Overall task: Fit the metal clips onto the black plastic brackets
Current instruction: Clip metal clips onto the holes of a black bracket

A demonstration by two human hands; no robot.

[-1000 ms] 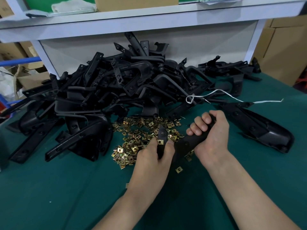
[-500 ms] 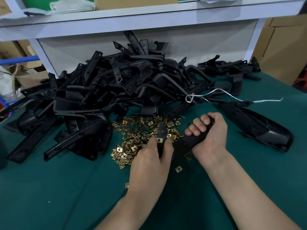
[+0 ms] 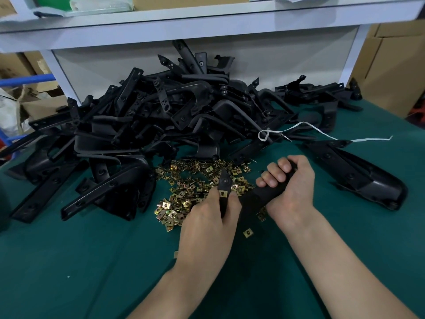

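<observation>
We are holding one black bracket in both hands, low over the green table cover; our right hand is wrapping its curled fingers round the thick body of it, and our left hand is pinching the narrow tab at the other end from both sides. A brass-coloured clip is sitting on this tab between the fingertips; whether it is pushed fully home, we cannot tell. We are judging the bracket to be stiff moulded plastic and rather light, so the body is a good place for a firm grip; the tab looks thinner, so we think it needs support close to the clip. The clip is small springy metal, probably slippery and sharp at the edges; pressing on its flat faces seems safest. Just behind our hands the heap of clips is lying loose; one stray clip is lying between our wrists; further back the pile of brackets is lying below the white shelf; a white string is trailing at the right.
</observation>
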